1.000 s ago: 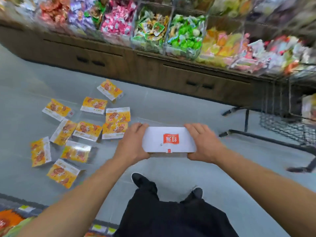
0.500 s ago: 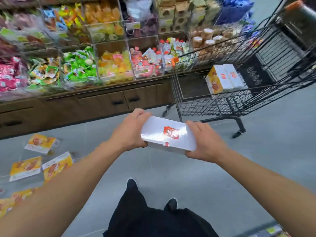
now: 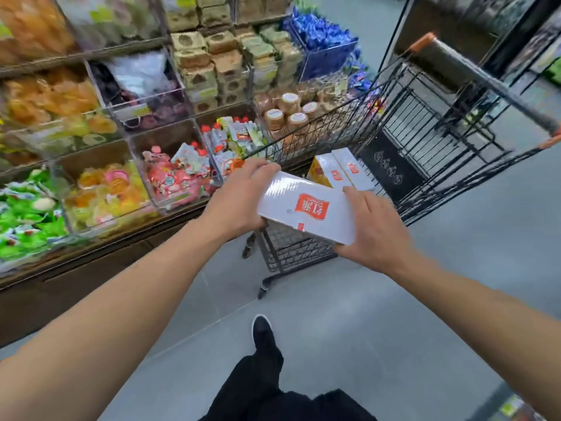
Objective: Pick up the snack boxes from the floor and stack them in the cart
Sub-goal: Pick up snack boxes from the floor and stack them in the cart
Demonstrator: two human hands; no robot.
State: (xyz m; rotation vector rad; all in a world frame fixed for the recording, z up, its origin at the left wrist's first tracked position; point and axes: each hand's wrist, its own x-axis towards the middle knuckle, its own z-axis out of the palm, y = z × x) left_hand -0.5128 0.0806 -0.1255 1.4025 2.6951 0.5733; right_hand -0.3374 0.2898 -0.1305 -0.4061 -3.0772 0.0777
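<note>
I hold a white snack box (image 3: 306, 208) with a red logo between both hands, tilted, just above the near end of the black wire cart (image 3: 419, 123). My left hand (image 3: 239, 199) grips its left end and my right hand (image 3: 373, 229) grips its right end. Inside the cart basket, two snack boxes (image 3: 340, 170) stand side by side, white and yellow-orange with red logos. No boxes on the floor are in view.
A wooden display counter (image 3: 91, 268) with clear bins of wrapped sweets (image 3: 170, 177) runs along the left, close to the cart's left side. The cart handle (image 3: 485, 83) points up right. Grey floor lies around my black shoe (image 3: 261, 329).
My view swung right from the boxes on the floor to the cart. Both hands carried the white box up and forward until it reached the cart's near end.
</note>
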